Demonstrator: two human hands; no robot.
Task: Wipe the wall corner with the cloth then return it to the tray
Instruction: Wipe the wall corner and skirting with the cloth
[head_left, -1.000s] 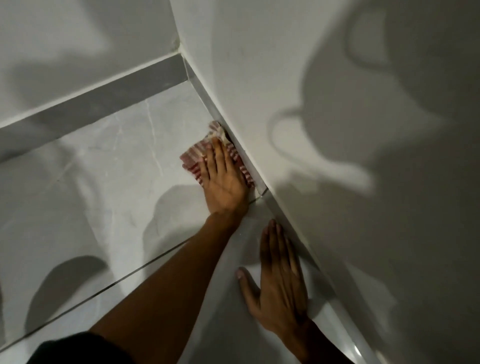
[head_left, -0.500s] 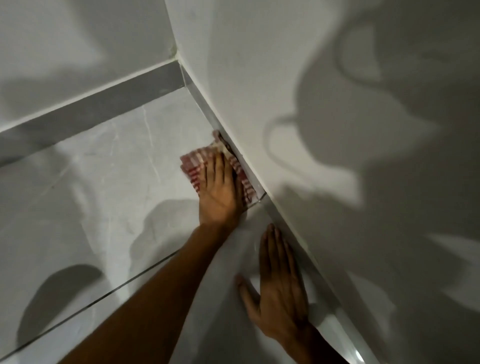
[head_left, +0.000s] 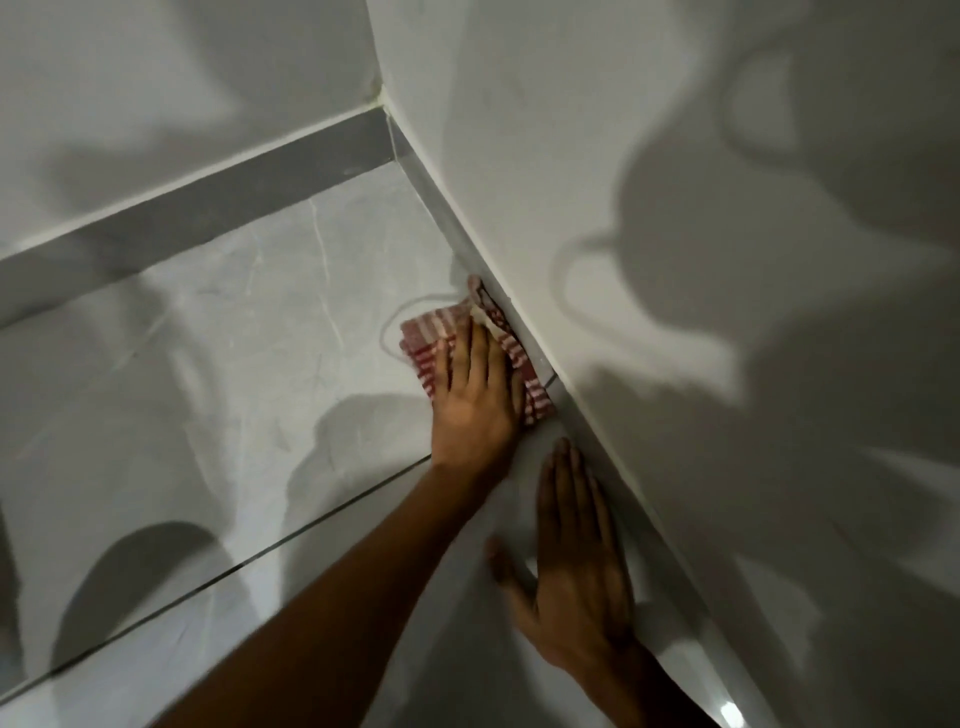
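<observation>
A red-and-white striped cloth (head_left: 426, 338) lies on the pale floor tile, bunched against the grey skirting (head_left: 566, 410) at the foot of the right wall. My left hand (head_left: 475, 410) presses flat on the cloth, fingers pointing toward the wall corner (head_left: 387, 111). My right hand (head_left: 576, 571) rests palm down on the floor closer to me, fingers spread along the skirting, holding nothing. No tray is in view.
Two white walls meet at the corner, with a grey skirting strip (head_left: 208, 208) along the back wall too. A dark grout line (head_left: 311, 525) crosses the marbled floor under my left forearm. Heavy shadows fall over the floor and right wall.
My left hand has slid the cloth a little toward me along the skirting, away from the corner. My right hand stays planted on the floor.
</observation>
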